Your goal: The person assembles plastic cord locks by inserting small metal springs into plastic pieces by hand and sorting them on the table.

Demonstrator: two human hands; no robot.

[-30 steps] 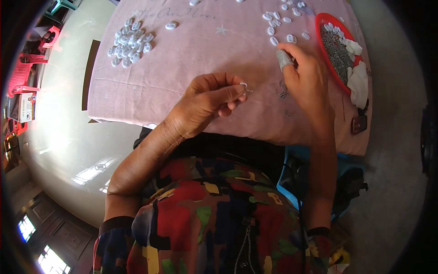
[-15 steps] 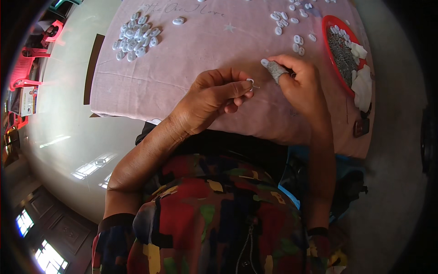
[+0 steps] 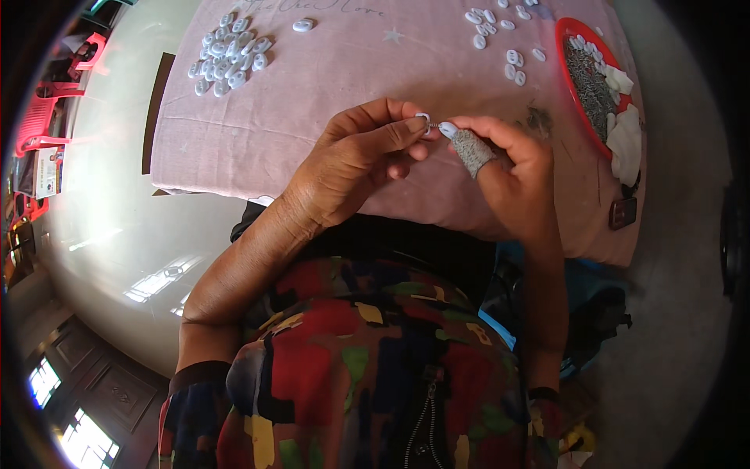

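Note:
My left hand [image 3: 355,160] pinches a small white plastic cord-lock part [image 3: 423,120] between thumb and forefinger. A thin metal spring [image 3: 435,126] sticks out of that part to the right. My right hand [image 3: 516,168] is closed on a white oval cord-lock shell [image 3: 448,130], gripped between thumb and forefinger. Grey cloth [image 3: 473,154] wraps the right thumb. Spring and shell meet, or nearly so; the exact contact is too small to tell. Both hands are held over the near edge of the table.
A pink cloth [image 3: 312,86] covers the table. At the far left lies a heap of white cord locks [image 3: 230,55], with one [image 3: 303,25] apart. Loose ones [image 3: 484,30] are scattered far right. A red basin [image 3: 564,70] holds metal springs [image 3: 590,86]. Beside it lies a dark small object [image 3: 623,213].
My right hand has moved left and slightly down, bringing the white shell up to the spring. My left hand has shifted slightly left and up, still pinching its part.

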